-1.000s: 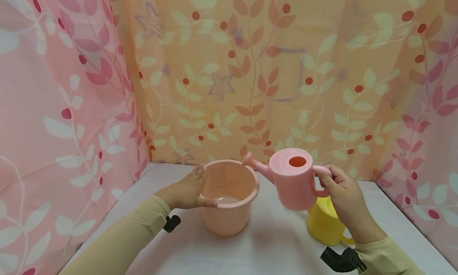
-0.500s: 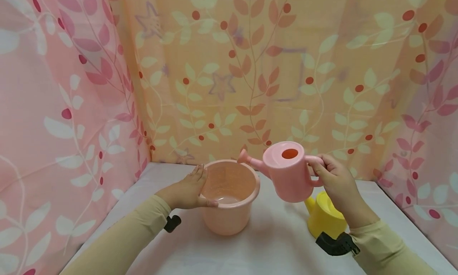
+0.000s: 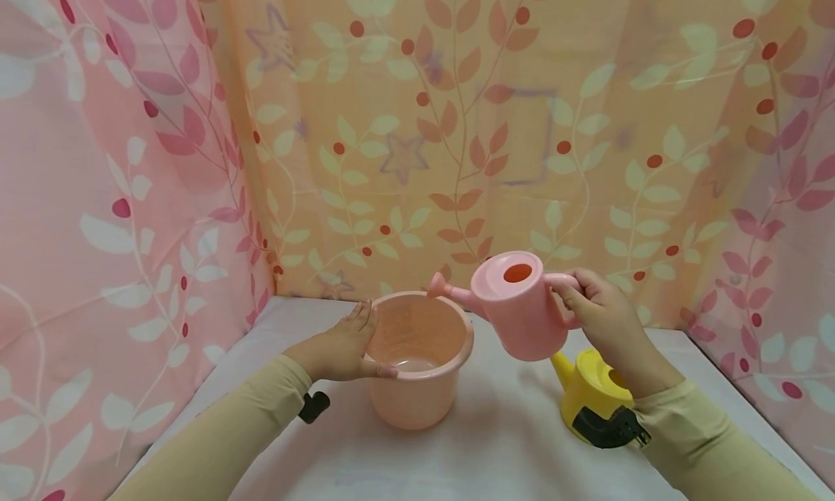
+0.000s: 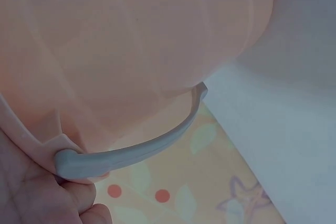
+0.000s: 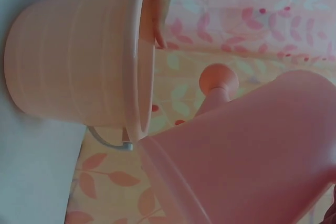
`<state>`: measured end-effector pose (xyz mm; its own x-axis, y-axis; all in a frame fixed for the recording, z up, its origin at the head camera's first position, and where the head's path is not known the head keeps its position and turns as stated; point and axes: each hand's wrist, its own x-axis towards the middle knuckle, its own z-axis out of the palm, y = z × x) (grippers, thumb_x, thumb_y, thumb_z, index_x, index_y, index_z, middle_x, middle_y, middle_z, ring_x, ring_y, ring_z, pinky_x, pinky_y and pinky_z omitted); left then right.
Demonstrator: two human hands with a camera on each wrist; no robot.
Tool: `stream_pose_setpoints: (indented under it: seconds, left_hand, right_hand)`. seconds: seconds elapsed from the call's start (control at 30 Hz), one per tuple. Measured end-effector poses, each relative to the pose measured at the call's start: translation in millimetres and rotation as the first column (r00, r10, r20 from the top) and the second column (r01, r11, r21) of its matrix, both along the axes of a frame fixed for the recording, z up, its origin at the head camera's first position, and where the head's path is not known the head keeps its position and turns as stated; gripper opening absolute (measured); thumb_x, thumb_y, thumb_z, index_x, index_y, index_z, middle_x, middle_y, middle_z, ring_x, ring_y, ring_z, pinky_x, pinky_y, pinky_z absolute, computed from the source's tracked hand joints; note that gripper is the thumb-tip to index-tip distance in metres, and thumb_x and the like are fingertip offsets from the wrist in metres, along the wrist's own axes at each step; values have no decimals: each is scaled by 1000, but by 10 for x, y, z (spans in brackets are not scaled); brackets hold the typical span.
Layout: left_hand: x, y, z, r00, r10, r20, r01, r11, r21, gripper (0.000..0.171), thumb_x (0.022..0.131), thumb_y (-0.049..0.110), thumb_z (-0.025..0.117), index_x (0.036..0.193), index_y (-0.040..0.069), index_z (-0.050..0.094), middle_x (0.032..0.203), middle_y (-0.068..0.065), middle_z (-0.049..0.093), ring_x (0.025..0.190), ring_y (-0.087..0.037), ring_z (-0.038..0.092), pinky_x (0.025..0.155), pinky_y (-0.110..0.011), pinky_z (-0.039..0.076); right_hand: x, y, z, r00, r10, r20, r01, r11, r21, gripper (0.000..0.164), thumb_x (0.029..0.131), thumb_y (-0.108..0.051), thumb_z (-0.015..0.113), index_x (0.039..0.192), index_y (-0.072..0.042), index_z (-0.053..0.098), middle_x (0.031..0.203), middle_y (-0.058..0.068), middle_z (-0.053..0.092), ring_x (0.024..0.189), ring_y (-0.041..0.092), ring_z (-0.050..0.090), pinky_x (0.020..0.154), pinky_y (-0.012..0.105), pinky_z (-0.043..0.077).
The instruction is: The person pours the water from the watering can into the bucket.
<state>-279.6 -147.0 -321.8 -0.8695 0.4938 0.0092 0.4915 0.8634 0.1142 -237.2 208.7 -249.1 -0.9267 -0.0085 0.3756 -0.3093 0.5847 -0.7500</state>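
My left hand [image 3: 339,347] rests on the left side of the peach bucket's [image 3: 414,403] rim, its fingers extended and its thumb lying along the front edge. A grey bail handle [image 4: 131,153] hangs against the bucket's outer wall in the left wrist view. With my right hand [image 3: 607,320] I grip the handle of a pink watering can [image 3: 522,320] in the air, right of the bucket. The can leans left, and its sprinkler head [image 3: 438,285] overlaps the bucket's back right rim in the head view. Its round top opening looks orange inside.
A yellow watering can [image 3: 587,388] stands on the white table [image 3: 496,457] under my right forearm, partly hidden by the black wrist mount [image 3: 609,427]. Floral cloth [image 3: 404,124] hangs behind the table and on both sides.
The pink watering can has moved up and left in my right hand and tilts more, bringing its sprinkler head over the bucket's rim. My left hand and the bucket have stayed in place.
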Motion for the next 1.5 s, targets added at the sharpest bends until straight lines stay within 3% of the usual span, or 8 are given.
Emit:
stream_pose_setpoints:
  seconds: [0.27, 0.53, 0.77, 1.13, 1.5]
  left_hand:
    - [5, -13, -5, 1000, -11, -8, 11, 1000, -18, 117, 62, 81, 33, 136, -5, 10, 142, -22, 2, 130, -29, -2, 103, -41, 10]
    - [24, -3, 21, 1000, -12, 9, 12, 1000, -6, 117, 62, 81, 34, 136, -5, 8, 142, -22, 1, 130, -28, -4, 103, -42, 9]
    - [20, 0, 18, 1000, -9, 12, 9, 1000, -10, 117, 62, 81, 34, 136, -6, 8, 142, -22, 1, 130, -30, -2, 103, -42, 10]
    - [18, 14, 39, 1000, 4, 29, -4, 1000, -6, 118, 61, 81, 35, 137, -5, 6, 142, -20, -2, 130, -29, -2, 103, -42, 9]
    - [-3, 10, 17, 1000, -1, 19, 1, 1000, -21, 118, 62, 81, 34, 136, -5, 7, 142, -21, 0, 130, -29, -2, 103, -42, 10]
  right_hand:
    - [-26, -41, 34, 998, 33, -45, -32, 999, 14, 42, 83, -48, 49, 87, -6, 52, 72, 12, 44, 66, 27, 48, 59, 34, 46]
    - [-38, -51, 53, 997, 57, -43, -57, 998, 12, 39, 83, -47, 49, 84, -7, 50, 72, 21, 45, 69, 32, 48, 58, 35, 46]
    - [-53, -49, 66, 997, 76, -22, -76, 997, 8, 40, 83, -47, 48, 87, -8, 50, 77, 12, 46, 74, 25, 47, 59, 35, 46]
    - [-71, -73, 138, 994, 107, -6, -107, 994, -8, 41, 83, -47, 49, 89, -7, 52, 87, 13, 49, 84, 24, 43, 59, 34, 47]
    - [-62, -98, 185, 991, 131, 9, -131, 991, 9, 41, 82, -47, 50, 92, -8, 54, 86, 13, 49, 86, 27, 46, 62, 38, 50]
